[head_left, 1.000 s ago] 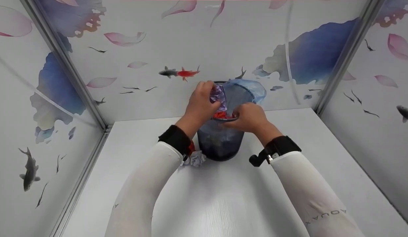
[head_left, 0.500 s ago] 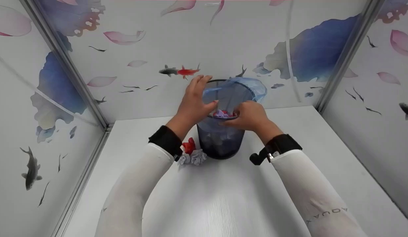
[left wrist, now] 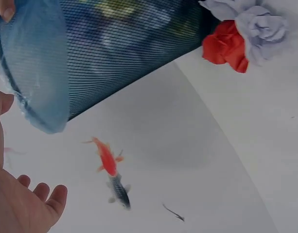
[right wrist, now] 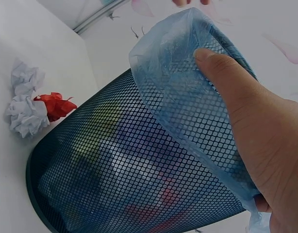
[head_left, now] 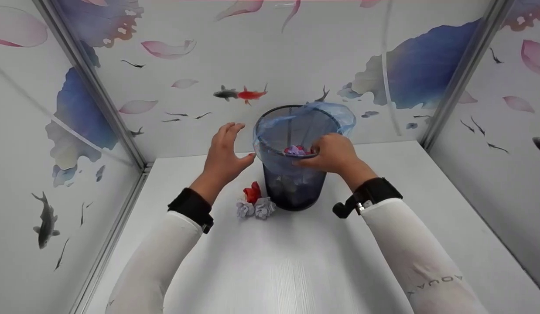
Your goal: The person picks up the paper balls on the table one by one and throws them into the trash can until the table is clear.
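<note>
A dark mesh waste bin (head_left: pixel 294 192) stands on the white table, lined with a thin blue plastic bag (right wrist: pixel 187 92) folded over its rim. My right hand (head_left: pixel 335 152) grips the near right of that rim, thumb outside on the bag and fingers inside. To the left of the bin my left hand (head_left: pixel 226 155) hovers with fingers spread, holding nothing. Purple and red crumpled paper (head_left: pixel 297 150) shows inside the bin. By the bin's left foot lie a red crumpled paper ball (head_left: pixel 252 192) and two pale grey crumpled paper balls (head_left: pixel 264 208).
White panels printed with fish and petals enclose the table (head_left: pixel 274 270) at the back and both sides. Metal corner posts (head_left: pixel 108 100) rise at the back corners. The back panel stands close behind the bin.
The left hand has let go of the purple crumpled paper, which now lies in the bin. It has then moved left, away from the rim. The right hand keeps its grip.
</note>
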Tool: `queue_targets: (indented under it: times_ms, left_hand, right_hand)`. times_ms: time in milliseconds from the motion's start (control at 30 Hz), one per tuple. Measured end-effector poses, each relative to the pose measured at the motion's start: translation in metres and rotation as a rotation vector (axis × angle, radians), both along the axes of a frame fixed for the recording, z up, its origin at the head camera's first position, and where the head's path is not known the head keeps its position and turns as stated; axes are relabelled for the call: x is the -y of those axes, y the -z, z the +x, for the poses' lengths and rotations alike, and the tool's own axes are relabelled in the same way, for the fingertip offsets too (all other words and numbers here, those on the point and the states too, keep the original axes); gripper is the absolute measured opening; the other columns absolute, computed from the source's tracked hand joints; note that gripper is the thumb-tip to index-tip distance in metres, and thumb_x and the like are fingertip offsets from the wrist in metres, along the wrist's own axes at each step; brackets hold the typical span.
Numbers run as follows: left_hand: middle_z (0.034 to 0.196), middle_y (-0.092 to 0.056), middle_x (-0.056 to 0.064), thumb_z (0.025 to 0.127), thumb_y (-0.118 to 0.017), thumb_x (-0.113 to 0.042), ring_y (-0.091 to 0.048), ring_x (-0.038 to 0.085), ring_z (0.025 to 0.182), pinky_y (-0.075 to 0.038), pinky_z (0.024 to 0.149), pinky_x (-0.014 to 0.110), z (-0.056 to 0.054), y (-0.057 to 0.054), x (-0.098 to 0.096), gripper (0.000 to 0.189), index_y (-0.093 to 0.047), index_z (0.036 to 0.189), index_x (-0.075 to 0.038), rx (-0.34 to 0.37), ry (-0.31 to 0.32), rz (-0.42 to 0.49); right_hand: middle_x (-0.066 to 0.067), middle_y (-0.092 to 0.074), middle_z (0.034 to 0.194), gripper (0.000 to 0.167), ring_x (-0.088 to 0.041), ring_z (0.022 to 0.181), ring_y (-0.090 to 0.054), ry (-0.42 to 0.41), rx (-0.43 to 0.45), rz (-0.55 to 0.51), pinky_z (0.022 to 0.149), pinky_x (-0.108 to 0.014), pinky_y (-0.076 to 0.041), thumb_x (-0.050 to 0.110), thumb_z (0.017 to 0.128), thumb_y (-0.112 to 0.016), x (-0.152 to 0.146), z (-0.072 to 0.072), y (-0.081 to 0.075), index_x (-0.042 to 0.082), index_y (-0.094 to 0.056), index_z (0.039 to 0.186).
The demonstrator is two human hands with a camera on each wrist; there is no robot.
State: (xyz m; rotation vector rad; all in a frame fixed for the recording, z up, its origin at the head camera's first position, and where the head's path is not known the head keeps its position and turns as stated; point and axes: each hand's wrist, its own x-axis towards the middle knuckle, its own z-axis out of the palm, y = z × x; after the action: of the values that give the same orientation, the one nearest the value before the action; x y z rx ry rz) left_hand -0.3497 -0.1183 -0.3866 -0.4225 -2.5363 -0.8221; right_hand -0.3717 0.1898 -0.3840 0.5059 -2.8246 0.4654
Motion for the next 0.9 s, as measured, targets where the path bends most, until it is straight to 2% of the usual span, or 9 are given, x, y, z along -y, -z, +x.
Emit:
queue_targets:
  times_ms: [100, 267, 367, 433, 533, 633, 800, 900]
  left_hand:
    - [0.155, -0.043, 0.011, 0.085, -0.080, -0.038, -0.044, 0.034, 0.143, -0.044, 0.114, 0.053, 0.002, 0.031, 0.012, 0.074, -0.047, 0.150, -0.020, 0.045, -0.055, -0.015]
    - [0.151, -0.048, 0.012, 0.085, -0.080, -0.038, -0.048, 0.036, 0.139, -0.046, 0.108, 0.057, 0.009, 0.084, 0.026, 0.072, -0.050, 0.147, -0.018, 0.205, -0.148, -0.054]
    - [0.151, -0.049, 0.012, 0.086, -0.079, -0.039, -0.049, 0.036, 0.138, -0.046, 0.106, 0.058, 0.012, 0.110, 0.029, 0.071, -0.050, 0.147, -0.017, 0.286, -0.184, -0.091]
    - [0.150, -0.050, 0.012, 0.087, -0.078, -0.040, -0.049, 0.035, 0.138, -0.045, 0.106, 0.059, 0.014, 0.123, 0.029, 0.069, -0.052, 0.147, -0.017, 0.323, -0.192, -0.103]
    - [0.150, -0.051, 0.011, 0.087, -0.077, -0.039, -0.049, 0.034, 0.138, -0.044, 0.108, 0.059, 0.016, 0.137, 0.026, 0.064, -0.056, 0.143, -0.018, 0.365, -0.170, -0.083]
    - [0.149, -0.052, 0.011, 0.086, -0.077, -0.036, -0.050, 0.034, 0.138, -0.043, 0.109, 0.059, 0.020, 0.147, 0.023, 0.061, -0.059, 0.141, -0.017, 0.392, -0.123, -0.096]
    - [0.147, -0.053, 0.011, 0.086, -0.077, -0.027, -0.052, 0.033, 0.136, -0.045, 0.110, 0.057, 0.026, 0.157, 0.021, 0.061, -0.058, 0.143, -0.016, 0.432, -0.059, -0.166]
    - [0.145, -0.054, 0.012, 0.086, -0.076, -0.020, -0.053, 0.032, 0.134, -0.046, 0.110, 0.055, 0.029, 0.161, 0.020, 0.061, -0.057, 0.144, -0.015, 0.464, -0.023, -0.164]
  right_hand:
    - [0.008, -0.033, 0.055, 0.066, -0.013, 0.054, -0.035, 0.003, 0.007, -0.004, 0.051, -0.032, -0.027, 0.082, 0.070, -0.072, 0.000, 0.000, 0.000, 0.018, -0.057, 0.058]
    - [0.008, -0.033, 0.055, 0.067, -0.013, 0.054, -0.036, 0.007, 0.003, 0.000, 0.051, -0.032, -0.028, 0.082, 0.070, -0.071, -0.001, -0.001, 0.000, 0.018, -0.058, 0.058]
    - [0.008, -0.033, 0.055, 0.067, -0.014, 0.055, -0.037, 0.007, -0.003, 0.000, 0.052, -0.033, -0.029, 0.082, 0.070, -0.071, -0.001, -0.001, 0.000, 0.018, -0.057, 0.059]
    - [0.007, -0.033, 0.056, 0.067, -0.014, 0.055, -0.037, 0.010, -0.002, 0.000, 0.052, -0.033, -0.029, 0.083, 0.070, -0.071, -0.001, -0.001, -0.001, 0.018, -0.057, 0.059]
    - [0.007, -0.034, 0.056, 0.068, -0.015, 0.056, -0.038, 0.019, 0.005, 0.005, 0.053, -0.033, -0.029, 0.084, 0.069, -0.070, -0.001, -0.001, -0.001, 0.018, -0.059, 0.061]
    - [0.007, -0.035, 0.056, 0.069, -0.015, 0.057, -0.040, 0.027, 0.021, 0.001, 0.053, -0.033, -0.030, 0.086, 0.068, -0.070, 0.000, 0.000, -0.002, 0.017, -0.061, 0.062]
    - [0.007, -0.037, 0.057, 0.069, -0.015, 0.057, -0.040, 0.025, 0.031, -0.007, 0.053, -0.033, -0.031, 0.086, 0.068, -0.070, 0.001, 0.000, -0.002, 0.017, -0.061, 0.062]
    - [0.007, -0.039, 0.057, 0.068, -0.015, 0.057, -0.042, 0.028, 0.030, -0.002, 0.053, -0.033, -0.032, 0.085, 0.068, -0.070, 0.001, 0.000, -0.001, 0.017, -0.063, 0.063]
